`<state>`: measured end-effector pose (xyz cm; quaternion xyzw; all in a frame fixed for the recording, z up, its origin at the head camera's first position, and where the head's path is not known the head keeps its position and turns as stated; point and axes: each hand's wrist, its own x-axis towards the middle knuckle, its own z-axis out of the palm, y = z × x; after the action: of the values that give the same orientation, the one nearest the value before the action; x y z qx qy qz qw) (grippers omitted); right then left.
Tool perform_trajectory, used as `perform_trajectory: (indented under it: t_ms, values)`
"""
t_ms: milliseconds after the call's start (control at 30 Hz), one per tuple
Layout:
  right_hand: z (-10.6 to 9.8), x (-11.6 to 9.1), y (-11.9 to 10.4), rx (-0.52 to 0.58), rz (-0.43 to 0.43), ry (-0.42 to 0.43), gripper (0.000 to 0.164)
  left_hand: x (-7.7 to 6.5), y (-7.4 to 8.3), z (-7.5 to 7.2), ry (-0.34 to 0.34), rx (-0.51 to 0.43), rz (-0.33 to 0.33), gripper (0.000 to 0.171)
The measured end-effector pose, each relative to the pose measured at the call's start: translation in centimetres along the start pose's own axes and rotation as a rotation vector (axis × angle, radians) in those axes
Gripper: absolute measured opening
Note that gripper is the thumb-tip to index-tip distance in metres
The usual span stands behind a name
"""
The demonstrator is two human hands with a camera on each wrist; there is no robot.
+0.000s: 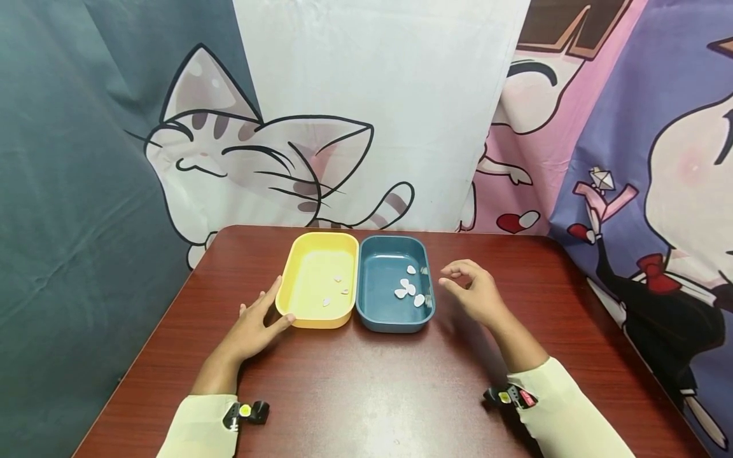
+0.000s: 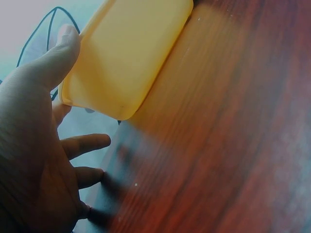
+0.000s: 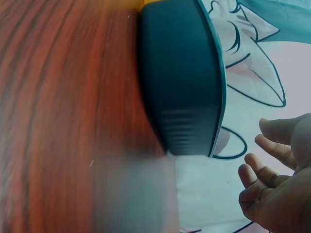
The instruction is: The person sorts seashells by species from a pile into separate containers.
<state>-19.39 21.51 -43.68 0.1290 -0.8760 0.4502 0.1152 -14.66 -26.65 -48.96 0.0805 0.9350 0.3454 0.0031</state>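
My left hand point(image 1: 250, 331) touches the left side of a yellow plastic tray point(image 1: 318, 322), thumb and forefinger at its rim, the other fingers spread. Three small pale pieces point(image 1: 326, 301) lie on that tray's floor. Against its right side stands a dark blue tray point(image 1: 395, 326) with several small white flattish pieces point(image 1: 400, 293); their kind is too small to tell. Just right of the blue tray my right hand point(image 1: 480, 294) hovers over the table, fingers loosely bent and nothing in them. The right wrist view shows the blue tray's outer wall point(image 3: 182, 77) apart from the fingers.
Both trays sit near the far edge of a reddish-brown wooden table point(image 1: 366, 388). Behind it hangs a cloth backdrop point(image 1: 378, 57) printed with a cartoon cat and figures. Each wrist carries a small black camera mount point(image 1: 252, 412).
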Motion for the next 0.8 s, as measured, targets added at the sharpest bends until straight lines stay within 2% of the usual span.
perform_trajectory:
  t_ms: [367, 800]
  values:
    - [-1.1, -1.0, 2.1, 0.006, 0.022, 0.051, 0.02, 0.0, 0.1, 0.0, -0.004, -0.001, -0.006, 0.095]
    - [-2.1, -1.6, 5.0, -0.013, 0.093, 0.045, 0.023, 0.0, 0.0, 0.1, -0.001, -0.002, -0.006, 0.095]
